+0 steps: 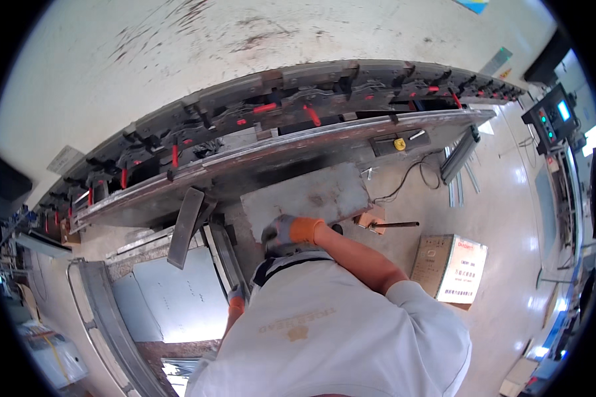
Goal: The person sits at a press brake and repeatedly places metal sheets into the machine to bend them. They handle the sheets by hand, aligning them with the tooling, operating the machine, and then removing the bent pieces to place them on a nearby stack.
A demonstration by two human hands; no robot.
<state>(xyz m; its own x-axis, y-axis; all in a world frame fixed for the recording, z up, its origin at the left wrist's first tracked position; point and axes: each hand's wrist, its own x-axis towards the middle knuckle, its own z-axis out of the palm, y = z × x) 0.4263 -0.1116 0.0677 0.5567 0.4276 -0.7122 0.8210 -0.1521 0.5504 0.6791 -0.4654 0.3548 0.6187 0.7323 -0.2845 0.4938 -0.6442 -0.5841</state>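
Note:
My right hand [290, 233], in an orange and dark-grey glove, is in front of my waist with its fingers curled. Whatever they hold, if anything, is hidden. Beyond it lies a grey metal plate [311, 195] with brown stains. Low at my left side is my left hand [236, 296], in a similar glove, its fingers mostly hidden. It is nearest to a dark metal rail [224, 255] beside a stack of grey sheet metal [179, 298].
A long machine bed [278, 142] with red-handled clamps [311, 114] crosses ahead. A tape measure [399, 143] rests on its ledge. At right are a cardboard box [450, 268], a dark rod [396, 225], a cable [407, 182] and a control panel [553, 119]. A metal bar [185, 228] juts out at left.

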